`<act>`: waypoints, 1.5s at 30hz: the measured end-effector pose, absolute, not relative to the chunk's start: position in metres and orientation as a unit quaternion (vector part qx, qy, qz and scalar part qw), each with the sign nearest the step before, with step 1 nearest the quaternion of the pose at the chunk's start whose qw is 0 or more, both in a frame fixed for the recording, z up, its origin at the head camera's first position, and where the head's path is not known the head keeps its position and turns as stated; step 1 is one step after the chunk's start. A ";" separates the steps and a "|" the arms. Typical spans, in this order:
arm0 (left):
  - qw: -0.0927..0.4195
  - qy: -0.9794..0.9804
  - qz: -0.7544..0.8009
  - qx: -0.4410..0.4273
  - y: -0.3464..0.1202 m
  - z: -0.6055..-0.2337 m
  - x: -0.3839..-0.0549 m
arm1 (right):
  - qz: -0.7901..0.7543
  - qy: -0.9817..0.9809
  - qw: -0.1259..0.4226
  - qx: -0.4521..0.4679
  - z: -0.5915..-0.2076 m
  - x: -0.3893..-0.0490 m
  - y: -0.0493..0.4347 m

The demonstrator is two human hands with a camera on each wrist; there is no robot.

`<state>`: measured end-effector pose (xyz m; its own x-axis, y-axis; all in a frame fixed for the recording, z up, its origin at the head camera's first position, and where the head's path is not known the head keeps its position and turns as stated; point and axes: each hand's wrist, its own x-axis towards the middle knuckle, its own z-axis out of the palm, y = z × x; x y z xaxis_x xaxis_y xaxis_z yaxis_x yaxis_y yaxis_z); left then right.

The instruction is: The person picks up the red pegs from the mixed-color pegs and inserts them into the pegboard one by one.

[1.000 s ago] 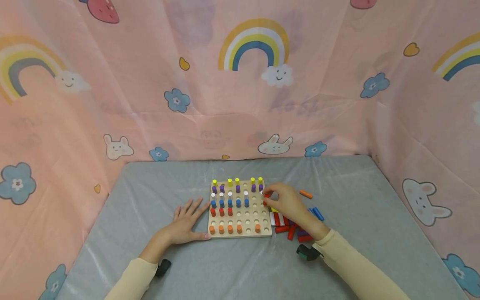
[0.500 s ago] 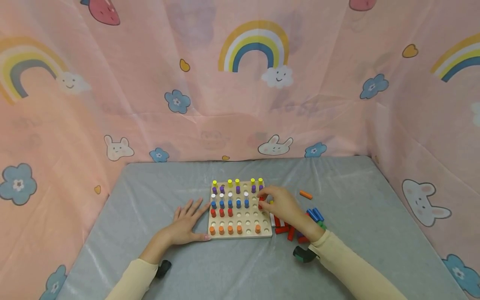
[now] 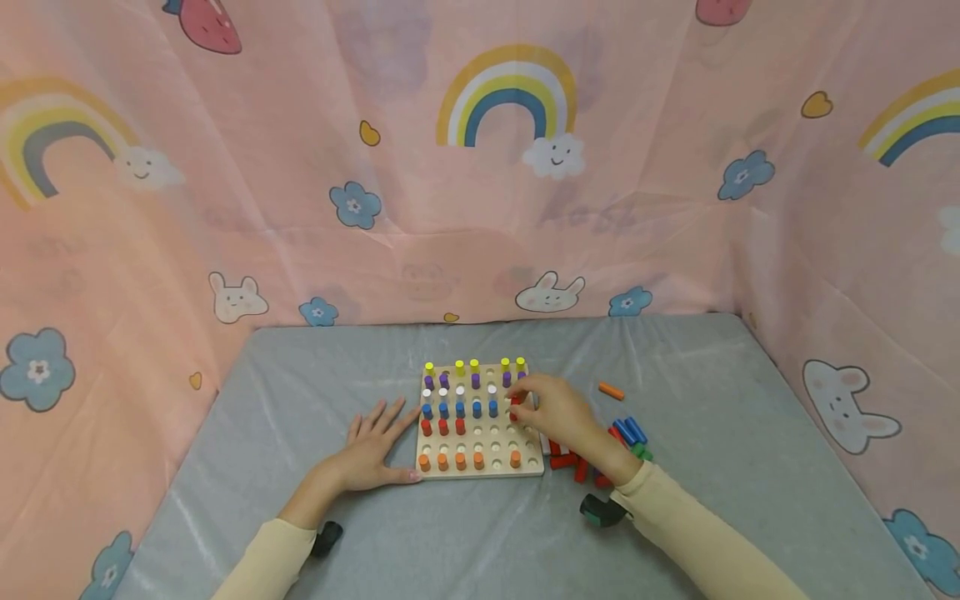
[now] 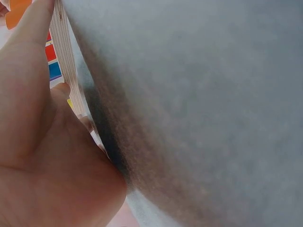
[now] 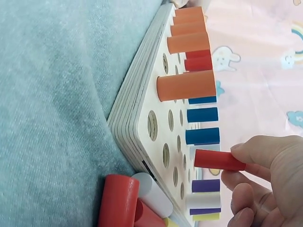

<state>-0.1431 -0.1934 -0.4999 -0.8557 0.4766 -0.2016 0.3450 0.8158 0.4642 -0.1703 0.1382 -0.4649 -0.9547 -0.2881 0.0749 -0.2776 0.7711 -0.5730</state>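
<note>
A pale wooden peg board (image 3: 480, 476) with rows of coloured pegs lies on the table. My left hand (image 3: 365, 455) rests flat at its left side, fingers spread, thumb at the near left corner. In the left wrist view this hand (image 4: 52, 127) lies along the board's layered edge (image 4: 66, 56). Over the right part of the board, my right hand (image 3: 561, 410) pinches a red peg (image 5: 213, 160) between thumb and fingers. The right wrist view shows that peg above the holes, close to a blue peg (image 5: 202, 136) and a white peg (image 5: 203, 200) standing in the board.
Right of the board lies a pile of loose pegs, among them red pegs (image 3: 581, 469) and blue pegs (image 3: 635, 430), partly under my right forearm. One orange peg (image 3: 611, 390) lies apart, farther back. A pink patterned cloth (image 3: 480, 233) hangs behind the grey table.
My right hand has moved left with the red peg, from the board's right edge to above its holes. The left hand has stayed in place.
</note>
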 end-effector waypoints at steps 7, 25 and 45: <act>0.148 0.939 0.216 0.224 -0.194 -0.502 -0.143 | -0.310 0.936 -0.001 -0.164 -0.464 -0.169 0.134; 0.141 0.937 0.231 0.223 -0.198 -0.515 -0.146 | -0.321 0.928 -0.018 -0.186 -0.466 -0.171 0.121; 0.133 0.941 0.217 0.221 -0.199 -0.519 -0.148 | -0.323 0.919 -0.002 -0.225 -0.468 -0.169 0.108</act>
